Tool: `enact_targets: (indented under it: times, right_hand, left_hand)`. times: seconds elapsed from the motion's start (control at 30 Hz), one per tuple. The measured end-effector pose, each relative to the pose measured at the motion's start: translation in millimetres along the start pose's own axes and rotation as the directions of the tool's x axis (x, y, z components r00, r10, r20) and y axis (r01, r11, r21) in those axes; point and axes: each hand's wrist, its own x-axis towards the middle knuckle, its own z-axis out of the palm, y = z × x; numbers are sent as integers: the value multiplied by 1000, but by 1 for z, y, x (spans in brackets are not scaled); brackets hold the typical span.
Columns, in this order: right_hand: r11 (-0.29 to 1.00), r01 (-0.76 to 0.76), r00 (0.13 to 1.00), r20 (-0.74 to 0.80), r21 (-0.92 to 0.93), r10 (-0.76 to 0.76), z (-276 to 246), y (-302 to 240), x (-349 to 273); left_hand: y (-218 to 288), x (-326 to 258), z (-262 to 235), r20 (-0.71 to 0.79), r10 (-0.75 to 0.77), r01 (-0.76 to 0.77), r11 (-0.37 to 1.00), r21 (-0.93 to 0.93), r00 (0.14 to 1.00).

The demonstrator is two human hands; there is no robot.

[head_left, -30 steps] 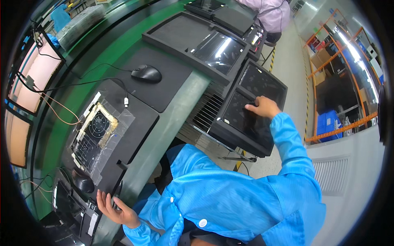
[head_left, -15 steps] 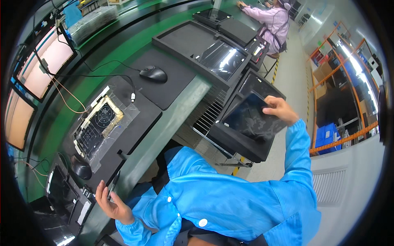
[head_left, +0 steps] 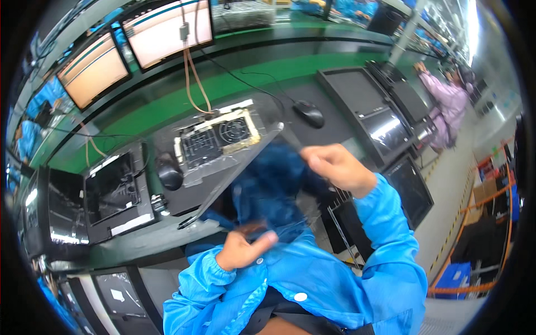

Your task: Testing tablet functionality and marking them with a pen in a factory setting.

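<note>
Two hands on one dark flat panel point(head_left: 268, 184), held tilted in the air in front of my chest, just over the near edge of the counter point(head_left: 139, 240). The panel is motion-blurred and glossy; my blue sleeves reflect in it.

Right hand point(head_left: 338, 167): closed on the panel's upper right edge, fingers curled over it. Left hand point(head_left: 243, 250): closed on the lower edge, thumb pointing out along it.

On the counter just beyond the panel's far corner: an open chassis with a fan and circuit board point(head_left: 219, 138) under clear film. Left of that, a dark rounded device point(head_left: 169, 172) and an empty black tray point(head_left: 114, 192). A black mouse point(head_left: 309, 113) sits further back on the mat, cable trailing. Two lit monitors point(head_left: 131, 42) stand at the rear. More dark panels are stacked on a rack point(head_left: 385, 120) to my right; another person in a pink coat point(head_left: 449, 103) works past it.

Handling, my judgement: grip by the edges only, keep fingertips off the glossy face, and keep the raised corner clear of the filmed chassis. Hold it level with both hands; a one-sided grip could twist it.
</note>
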Motion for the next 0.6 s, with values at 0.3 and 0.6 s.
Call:
enact_targets:
  times: [0.3,0.6]
  right_hand:
    - [243,254,866,109,-936,-489,-21,98,111]
    - [898,404,914,45,-174,-403,108,16,103]
  left_hand:
    - [-1,-47,-78,-627,178,-610,532,-587,758]
    - [-12,-32,-113,-652,29,-640,230,-733,758]
